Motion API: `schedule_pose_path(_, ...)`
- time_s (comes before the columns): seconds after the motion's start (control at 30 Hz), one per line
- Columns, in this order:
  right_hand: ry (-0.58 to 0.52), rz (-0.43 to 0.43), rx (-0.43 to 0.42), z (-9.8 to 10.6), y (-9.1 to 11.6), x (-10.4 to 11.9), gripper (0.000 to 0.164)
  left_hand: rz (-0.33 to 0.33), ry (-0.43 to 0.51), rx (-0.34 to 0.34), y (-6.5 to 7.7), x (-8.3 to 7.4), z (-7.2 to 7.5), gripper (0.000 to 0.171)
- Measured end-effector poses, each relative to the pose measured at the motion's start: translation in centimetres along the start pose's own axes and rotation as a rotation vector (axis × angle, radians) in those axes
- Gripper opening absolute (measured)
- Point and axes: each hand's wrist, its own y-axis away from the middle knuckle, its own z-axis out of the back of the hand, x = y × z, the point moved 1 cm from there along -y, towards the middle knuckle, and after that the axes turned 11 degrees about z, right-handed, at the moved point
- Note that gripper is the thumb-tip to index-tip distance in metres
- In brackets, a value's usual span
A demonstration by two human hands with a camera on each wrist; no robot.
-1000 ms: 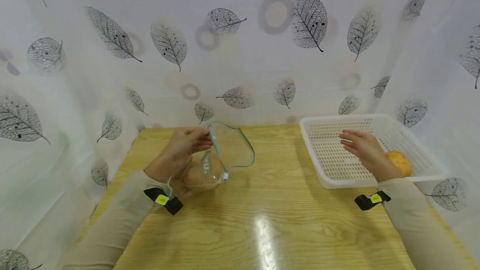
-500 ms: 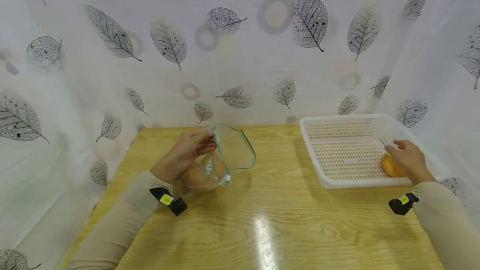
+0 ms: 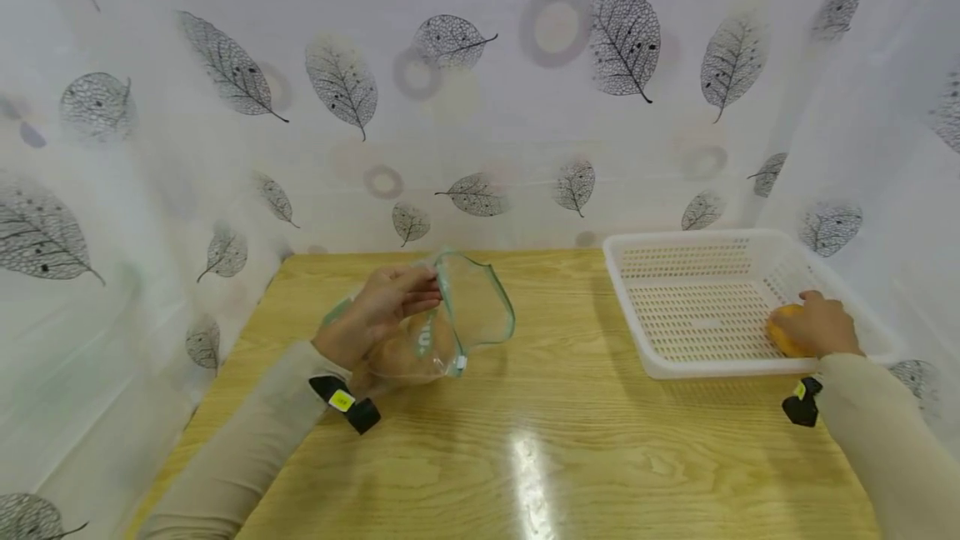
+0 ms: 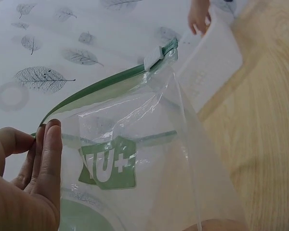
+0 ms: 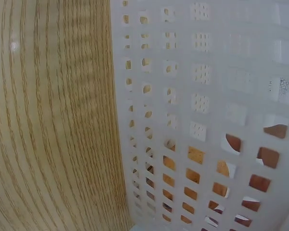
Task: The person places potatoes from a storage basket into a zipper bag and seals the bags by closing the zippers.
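My left hand (image 3: 386, 311) pinches the rim of a clear zip bag (image 3: 480, 302) between thumb and fingertips. The bag's mouth gapes to the right, with green edges and a white slider (image 4: 153, 58). Round brownish things (image 3: 420, 347) sit inside, blurred by the plastic; their kind is unclear. A green label (image 4: 113, 163) marks the bag's side. At the far right, my right hand (image 3: 823, 325) reaches into a white basket (image 3: 626, 307), fingers and thumb around a round orange-yellow bun-like thing (image 3: 782, 334). In the right wrist view, the basket's wall (image 5: 183, 101) hides most of that hand.
The wooden table (image 3: 555, 440) stretches between the bag and the basket. A white curtain with leaf prints (image 3: 517, 123) hangs behind and along both sides. The basket's raised front rim (image 3: 720, 368) stands between the table's near part and the bun-like thing.
My right hand has moved right and down inside the basket, from above its middle onto the orange-yellow thing. My left hand, still holding the bag, has shifted slightly right.
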Motion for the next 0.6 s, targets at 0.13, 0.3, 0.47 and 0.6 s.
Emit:
schedule_pose_path(0.13, 0.015, -0.040, 0.065, -0.1, -0.3, -0.1, 0.078, 0.007, -0.009, 0.005, -0.1, 0.1, -0.1, 0.029)
schedule_pose_path(0.3, 0.069, -0.056, 0.081, -1.0, -0.8, -0.8, 0.070, 0.012, -0.013, 0.019, -0.2, 0.3, -0.1, 0.029)
schedule_pose_path(0.47, 0.118, -0.037, 0.059, -1.4, -0.6, -0.3, 0.064, 0.012, -0.018, 0.037, -0.2, 0.3, -0.1, 0.028)
schedule_pose_path(0.6, 0.122, -0.016, 0.047, -1.6, -0.5, 0.0, 0.057, 0.012, -0.025, 0.034, -0.2, 0.3, -0.1, 0.027)
